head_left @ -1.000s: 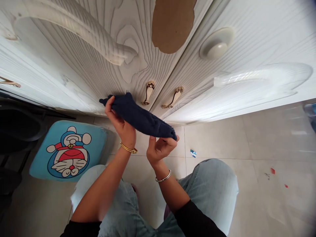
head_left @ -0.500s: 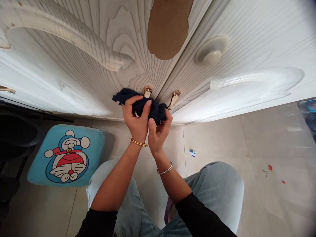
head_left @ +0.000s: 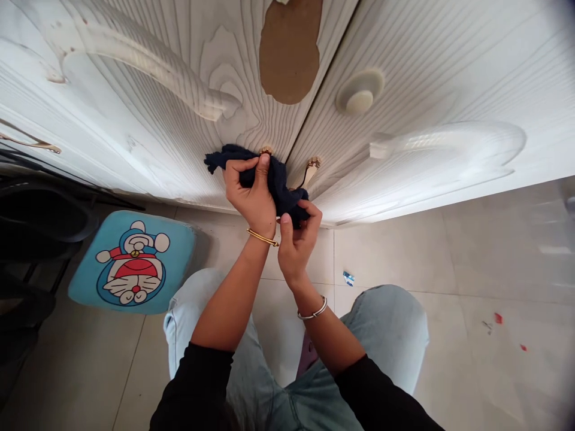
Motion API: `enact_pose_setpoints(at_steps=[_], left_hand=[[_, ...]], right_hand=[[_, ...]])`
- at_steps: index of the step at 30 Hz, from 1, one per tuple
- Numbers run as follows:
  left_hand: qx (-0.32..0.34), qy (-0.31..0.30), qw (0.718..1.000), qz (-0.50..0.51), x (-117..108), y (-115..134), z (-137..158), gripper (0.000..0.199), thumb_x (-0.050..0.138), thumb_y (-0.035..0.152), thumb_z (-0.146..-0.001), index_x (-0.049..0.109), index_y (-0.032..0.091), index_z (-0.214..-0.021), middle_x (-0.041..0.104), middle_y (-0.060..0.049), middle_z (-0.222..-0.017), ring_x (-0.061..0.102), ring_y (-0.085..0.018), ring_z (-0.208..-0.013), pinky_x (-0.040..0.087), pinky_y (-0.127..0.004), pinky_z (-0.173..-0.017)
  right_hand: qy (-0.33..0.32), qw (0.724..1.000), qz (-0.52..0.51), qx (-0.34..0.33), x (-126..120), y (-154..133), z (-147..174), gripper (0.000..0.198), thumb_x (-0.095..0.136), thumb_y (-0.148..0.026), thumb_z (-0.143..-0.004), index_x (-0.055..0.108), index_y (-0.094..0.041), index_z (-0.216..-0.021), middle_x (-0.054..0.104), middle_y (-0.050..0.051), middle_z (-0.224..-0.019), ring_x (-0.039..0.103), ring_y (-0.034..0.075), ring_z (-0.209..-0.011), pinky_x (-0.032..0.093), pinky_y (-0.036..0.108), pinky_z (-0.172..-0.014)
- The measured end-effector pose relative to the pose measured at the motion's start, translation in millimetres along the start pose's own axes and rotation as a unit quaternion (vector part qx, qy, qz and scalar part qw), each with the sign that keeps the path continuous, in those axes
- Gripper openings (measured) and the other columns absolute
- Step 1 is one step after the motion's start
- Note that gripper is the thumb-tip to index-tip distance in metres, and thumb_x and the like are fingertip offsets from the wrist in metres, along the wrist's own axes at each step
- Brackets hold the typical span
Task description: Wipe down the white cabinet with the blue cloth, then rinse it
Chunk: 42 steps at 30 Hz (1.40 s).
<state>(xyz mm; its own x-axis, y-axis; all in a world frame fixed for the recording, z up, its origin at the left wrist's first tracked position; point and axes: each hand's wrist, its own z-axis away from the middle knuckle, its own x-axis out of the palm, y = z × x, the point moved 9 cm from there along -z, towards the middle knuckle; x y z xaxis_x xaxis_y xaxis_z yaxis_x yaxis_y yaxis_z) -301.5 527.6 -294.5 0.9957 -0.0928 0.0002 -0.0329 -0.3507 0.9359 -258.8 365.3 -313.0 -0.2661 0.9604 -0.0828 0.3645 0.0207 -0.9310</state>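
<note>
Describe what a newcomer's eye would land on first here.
Probably the blue cartoon-printed seat on the left, the brightest color in view. Next comes the navy cloth, bunched between the left hand and right hand near the center, mostly hiding one ornate handle. Above it, a ragged brown patch stands out on the white door.

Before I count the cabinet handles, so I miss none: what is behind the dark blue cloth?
Behind the dark blue cloth is a white cabinet door with a gold handle; its upper end shows above the cloth. Most of the rest is covered by the cloth and left hand.
</note>
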Motion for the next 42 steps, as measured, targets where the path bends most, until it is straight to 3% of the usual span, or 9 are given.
enact_pose_setpoints(at_steps=[8, 13, 18, 21, 24, 28, 34, 37, 42], left_hand=[[-0.007, -0.035, 0.999, -0.010, -12.0, -33.5, 6.5, 0.040, 0.057, 0.062, -0.098, 0.058, 0.023, -0.093, 0.057, 0.000, -0.096, 0.062, -0.015, -0.104, 0.049, -0.030, -0.100], [-0.067, 0.016, 0.997, -0.018, -61.5, -70.9, -5.1, 0.051, 0.060, 0.071, -0.091, 0.053, 0.022, -0.080, 0.053, 0.003, -0.080, 0.058, -0.013, -0.083, 0.051, -0.028, -0.086], [-0.191, -0.036, 0.977, 0.089, -78.1, -91.9, -8.0, 0.039, 0.074, 0.056, -0.088, 0.055, 0.027, -0.108, 0.065, 0.002, -0.099, 0.068, -0.013, -0.101, 0.058, -0.030, -0.094], [-0.336, -0.126, 0.915, 0.184, -61.5, -102.9, 7.1, 0.027, 0.071, 0.047, -0.094, 0.064, 0.025, -0.107, 0.073, -0.004, -0.115, 0.069, -0.018, -0.120, 0.058, -0.033, -0.106], [-0.431, -0.152, 0.849, 0.264, -52.2, -100.3, 19.0, 0.024, 0.060, 0.042, -0.102, 0.072, 0.021, -0.103, 0.076, -0.006, -0.123, 0.062, -0.020, -0.136, 0.054, -0.033, -0.115], [-0.458, -0.138, 0.800, 0.363, -50.0, -85.8, 18.2, 0.033, 0.049, 0.037, -0.106, 0.075, 0.021, -0.118, 0.077, -0.005, -0.126, 0.055, -0.020, -0.144, 0.046, -0.036, -0.123], [-0.487, -0.150, 0.770, 0.385, -46.0, -75.0, 23.4, 0.039, 0.052, 0.051, -0.103, 0.076, 0.021, -0.105, 0.080, -0.006, -0.114, 0.059, -0.026, -0.141, 0.050, -0.041, -0.120], [-0.507, -0.172, 0.760, 0.369, -42.4, -66.7, 27.5, 0.017, 0.062, 0.029, -0.097, 0.075, 0.019, -0.103, 0.080, -0.006, -0.110, 0.062, -0.026, -0.137, 0.051, -0.040, -0.120], [-0.528, -0.235, 0.751, 0.319, -39.5, -47.4, 31.9, 0.042, 0.056, 0.003, -0.078, 0.072, 0.016, -0.115, 0.078, -0.007, -0.115, 0.067, -0.028, -0.130, 0.053, -0.046, -0.118]], right_hand=[[-0.020, 0.999, -0.006, 0.043, -6.6, 25.3, 16.1, 0.025, 0.060, -0.033, -0.100, 0.056, -0.023, -0.122, 0.062, 0.005, -0.112, 0.064, 0.013, -0.091, 0.057, 0.028, -0.080], [0.006, 0.999, 0.027, 0.018, -29.0, 32.6, 24.5, 0.013, 0.065, -0.028, -0.097, 0.062, -0.023, -0.108, 0.061, 0.001, -0.098, 0.060, 0.012, -0.083, 0.051, 0.027, -0.076], [0.017, 0.998, 0.050, -0.029, -39.8, 32.8, 48.8, 0.012, 0.068, -0.022, -0.093, 0.061, -0.024, -0.101, 0.060, 0.000, -0.094, 0.060, 0.015, -0.088, 0.050, 0.032, -0.081], [0.010, 0.997, 0.052, -0.051, -38.8, 28.3, 59.5, 0.013, 0.068, -0.021, -0.092, 0.060, -0.025, -0.102, 0.060, 0.001, -0.094, 0.061, 0.017, -0.090, 0.053, 0.036, -0.084], [0.037, 0.993, 0.065, -0.086, -46.4, 17.9, 59.5, 0.014, 0.068, -0.021, -0.092, 0.060, -0.024, -0.102, 0.060, 0.000, -0.092, 0.062, 0.017, -0.087, 0.055, 0.037, -0.085], [0.057, 0.988, 0.074, -0.122, -57.8, 5.1, 56.9, 0.015, 0.068, -0.018, -0.091, 0.061, -0.023, -0.103, 0.060, -0.001, -0.090, 0.064, 0.016, -0.085, 0.055, 0.033, -0.078], [0.033, 0.966, 0.152, -0.206, -55.0, -19.2, 77.9, 0.013, 0.070, -0.024, -0.089, 0.061, -0.025, -0.099, 0.062, -0.003, -0.081, 0.065, 0.017, -0.072, 0.058, 0.042, -0.084], [0.022, 0.968, 0.140, -0.206, -51.4, -22.1, 82.3, 0.010, 0.067, -0.025, -0.090, 0.061, -0.024, -0.098, 0.063, -0.003, -0.078, 0.063, 0.016, -0.067, 0.058, 0.044, -0.085], [0.002, 0.979, 0.103, -0.178, -45.9, -22.7, 78.6, 0.004, 0.062, -0.025, -0.092, 0.061, -0.024, -0.095, 0.064, -0.001, -0.077, 0.061, 0.018, -0.069, 0.055, 0.041, -0.077]])
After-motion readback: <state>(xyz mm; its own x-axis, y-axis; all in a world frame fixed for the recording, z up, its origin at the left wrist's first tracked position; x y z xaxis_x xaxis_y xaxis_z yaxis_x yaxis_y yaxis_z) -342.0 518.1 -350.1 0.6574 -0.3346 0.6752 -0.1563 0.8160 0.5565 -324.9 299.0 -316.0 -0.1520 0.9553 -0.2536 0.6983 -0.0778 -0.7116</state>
